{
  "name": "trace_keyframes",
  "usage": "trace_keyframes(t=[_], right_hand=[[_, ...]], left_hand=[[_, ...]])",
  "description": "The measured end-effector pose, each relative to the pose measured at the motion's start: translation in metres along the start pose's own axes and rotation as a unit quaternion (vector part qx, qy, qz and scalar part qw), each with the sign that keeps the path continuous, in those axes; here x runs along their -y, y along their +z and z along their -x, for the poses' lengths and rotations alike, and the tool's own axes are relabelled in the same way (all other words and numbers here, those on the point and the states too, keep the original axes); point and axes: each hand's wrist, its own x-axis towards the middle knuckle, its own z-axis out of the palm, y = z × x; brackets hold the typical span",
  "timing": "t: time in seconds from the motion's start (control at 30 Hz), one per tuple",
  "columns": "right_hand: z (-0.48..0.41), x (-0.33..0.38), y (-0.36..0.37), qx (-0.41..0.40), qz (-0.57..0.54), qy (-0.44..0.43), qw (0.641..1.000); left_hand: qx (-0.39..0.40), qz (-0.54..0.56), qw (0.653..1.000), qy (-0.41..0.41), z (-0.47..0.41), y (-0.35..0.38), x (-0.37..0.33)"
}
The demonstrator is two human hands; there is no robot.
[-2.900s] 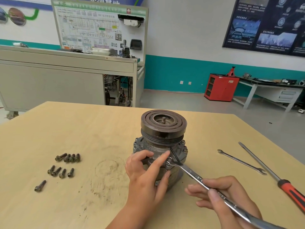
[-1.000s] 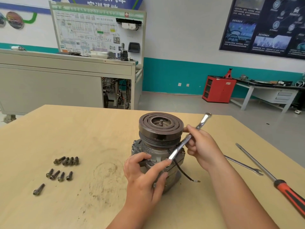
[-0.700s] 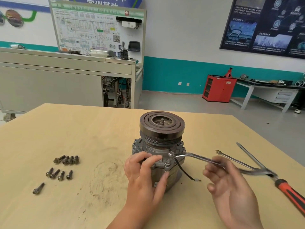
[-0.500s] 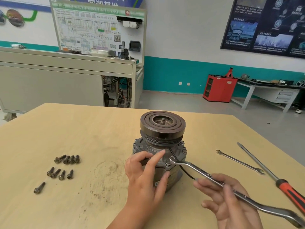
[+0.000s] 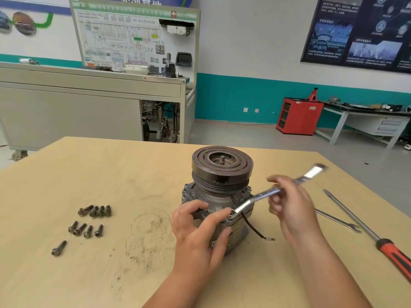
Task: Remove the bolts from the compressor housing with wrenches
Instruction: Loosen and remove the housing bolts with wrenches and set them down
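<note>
Head view: wrench (image 5: 262,195) slants up-right from compressor housing (image 5: 206,196).

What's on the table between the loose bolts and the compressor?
Nothing but a dirty ring mark on the bare table, seen in the head view.

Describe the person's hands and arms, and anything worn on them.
Both the left hand and right hand are bare, without gloves. The left forearm and right forearm are uncovered to the picture's edge, so no sleeve shows. No ring, watch or bracelet is visible from this view.
</note>
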Motion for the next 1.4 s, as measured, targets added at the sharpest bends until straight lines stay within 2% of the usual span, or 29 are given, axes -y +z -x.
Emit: trace_keyframes(t=[0.13,0.2,0.27,0.4,0.53,0.7,0.8,0.9,1.0,1.13,1.23,1.3,1.33,1.4], right_hand=[[-0.041,-0.004,0.003,0.083,-0.045,0.136,0.986],[-0.034,0.008,0.000,0.069,-0.175,0.143,0.972],[-0.014,0.014,-0.009,0.022,-0.255,0.102,0.961],[0.044,0.013,-0.012,-0.017,-0.173,0.018,0.985],[0.084,0.006,0.008,-0.042,-0.067,-0.086,0.993],[0.098,0.000,0.014,-0.042,0.027,-0.134,0.990],[0.098,0.000,0.013,-0.048,0.025,-0.112,0.992],[0.083,0.006,0.007,-0.034,-0.026,-0.084,0.996],[0.036,0.006,0.002,-0.046,-0.038,-0.009,0.998],[-0.019,-0.011,-0.003,0.035,-0.028,0.068,0.997],[-0.032,-0.004,0.007,0.022,-0.152,0.137,0.979],[-0.016,0.001,0.003,-0.016,-0.265,0.128,0.956],[-0.004,0.002,-0.003,-0.033,-0.283,0.112,0.952],[0.025,0.002,-0.011,-0.058,-0.245,0.077,0.965]], left_hand=[[-0.001,-0.008,1.000,0.013,0.000,0.000,0.000],[-0.002,-0.006,1.000,0.011,0.000,0.000,0.001],[-0.005,-0.003,1.000,0.002,0.000,0.001,0.001],[-0.004,0.006,1.000,-0.012,0.000,0.002,-0.001],[-0.003,-0.005,1.000,0.000,0.000,0.001,0.000],[0.003,-0.010,1.000,-0.003,-0.001,0.001,-0.001],[0.009,-0.019,1.000,-0.004,-0.001,0.000,0.000],[0.005,-0.011,1.000,-0.004,0.000,0.001,0.000],[-0.007,0.003,1.000,-0.002,-0.001,0.001,-0.001],[-0.005,-0.007,1.000,0.021,-0.001,0.000,-0.001],[0.004,-0.011,1.000,0.021,-0.002,-0.001,-0.001],[0.001,0.000,1.000,0.010,-0.001,-0.001,-0.001],[-0.001,0.003,1.000,0.006,0.000,-0.001,-0.001],[0.003,0.005,1.000,0.002,0.000,-0.001,-0.002]])
